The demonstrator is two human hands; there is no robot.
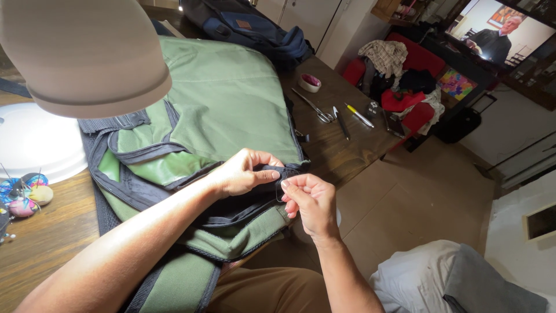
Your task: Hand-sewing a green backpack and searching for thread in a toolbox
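A green fabric bag (pixel 231 98) with black trim and zippers lies across the wooden table (pixel 341 150) and hangs over its near edge. My left hand (pixel 246 172) pinches the black zipper edge (pixel 284 171) at the bag's right corner. Close beside it, my right hand (pixel 310 200) has its fingers pinched at the same black edge; whether something small sits between the fingertips is too fine to tell.
Scissors (pixel 315 108), a dark pen (pixel 343 123), a yellow-tipped tool (pixel 359 115) and a tape roll (pixel 310 82) lie on the table's far side. A lamp shade (pixel 87 58) hangs top left. A colourful pincushion (pixel 23 197) sits left. A blue backpack (pixel 255 29) is behind.
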